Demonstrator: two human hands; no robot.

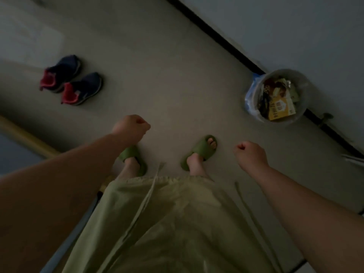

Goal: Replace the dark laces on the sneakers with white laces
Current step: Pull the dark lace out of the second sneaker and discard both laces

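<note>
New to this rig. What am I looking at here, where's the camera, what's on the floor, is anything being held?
There is no machine: one wide-angle camera on a person's head looks down at their own body. The left hand and right hand are both curled into fists and hold nothing. Below are green trousers and feet in green slippers. On the floor, the dark sneakers with red lining sit untouched at upper left. A bin full of packaging stands by the wall at right. The picture is too dim to make out the laces.

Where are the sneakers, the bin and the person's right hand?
sneakers [81,89]: head view, dark upper of the nearer shoe.
bin [303,89]: head view, its pale rim.
right hand [251,154]: head view, back of the fist.
</note>
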